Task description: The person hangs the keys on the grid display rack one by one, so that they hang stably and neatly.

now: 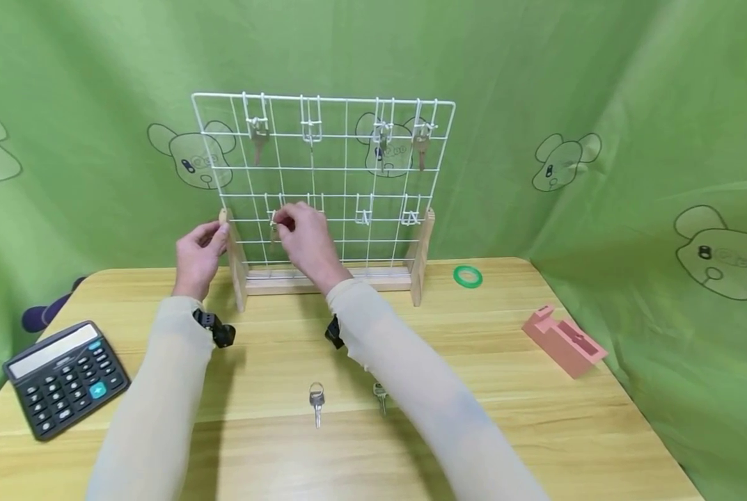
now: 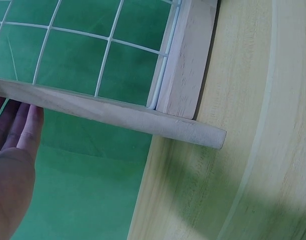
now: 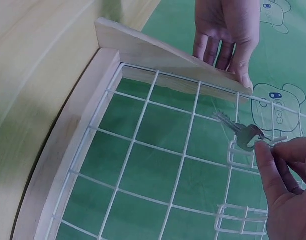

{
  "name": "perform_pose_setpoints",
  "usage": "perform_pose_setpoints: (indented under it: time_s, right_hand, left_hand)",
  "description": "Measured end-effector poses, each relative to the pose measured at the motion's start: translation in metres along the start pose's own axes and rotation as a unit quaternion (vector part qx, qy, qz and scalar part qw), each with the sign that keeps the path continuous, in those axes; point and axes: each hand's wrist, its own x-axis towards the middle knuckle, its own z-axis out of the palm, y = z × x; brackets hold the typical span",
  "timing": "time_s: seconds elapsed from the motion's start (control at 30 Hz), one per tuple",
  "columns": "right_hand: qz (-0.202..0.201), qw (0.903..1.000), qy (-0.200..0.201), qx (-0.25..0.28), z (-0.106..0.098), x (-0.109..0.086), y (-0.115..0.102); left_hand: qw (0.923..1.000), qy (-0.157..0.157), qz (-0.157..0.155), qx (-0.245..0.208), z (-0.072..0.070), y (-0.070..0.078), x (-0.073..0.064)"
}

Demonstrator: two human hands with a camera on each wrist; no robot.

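A white wire grid rack (image 1: pixel 344 167) stands upright in a wooden base, with hooks hung on its wires. My left hand (image 1: pixel 199 256) grips the top of its left wooden side post (image 1: pixel 235 268); in the right wrist view, the thumb lies on one side of the post and the fingers on the other. My right hand (image 1: pixel 307 240) pinches a key (image 3: pixel 249 135) by its ring end at a lower-row hook (image 3: pixel 240 155). Whether the ring is over the hook I cannot tell. Two keys, one with a clear ring (image 1: pixel 317 400) and another (image 1: pixel 381 396), lie on the table.
Keys hang from upper hooks at left (image 1: pixel 258 139) and right (image 1: pixel 421 146). A black calculator (image 1: pixel 66 379) lies at the left. To the right are a green tape roll (image 1: pixel 468 276) and a pink tape dispenser (image 1: pixel 561 341). Green curtain (image 1: pixel 498 62) surrounds the table.
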Motion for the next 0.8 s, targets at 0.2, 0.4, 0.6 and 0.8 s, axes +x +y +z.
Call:
perform_pose_setpoints:
  time_s: [0.2,0.4,0.6,0.8]
  right_hand:
    - [-0.044,0.9983,-0.009,-0.038,-0.002,-0.01,0.006]
    - [-0.059,0.9954,-0.037,-0.066,-0.004,-0.021,0.011]
    - [-0.044,0.996,-0.06,-0.049,-0.009,-0.03,0.022]
    - [-0.039,0.9928,-0.104,-0.045,-0.014,-0.042,0.035]
  left_hand:
    - [1.0,-0.001,0.001,-0.004,0.001,0.001,0.0]
    - [1.0,0.001,0.002,0.0,0.0,0.0,-0.003]
    - [1.0,-0.004,0.007,0.001,0.0,0.002,-0.003]
    - [0.9999,0.001,0.0,-0.01,0.0,0.001,-0.002]
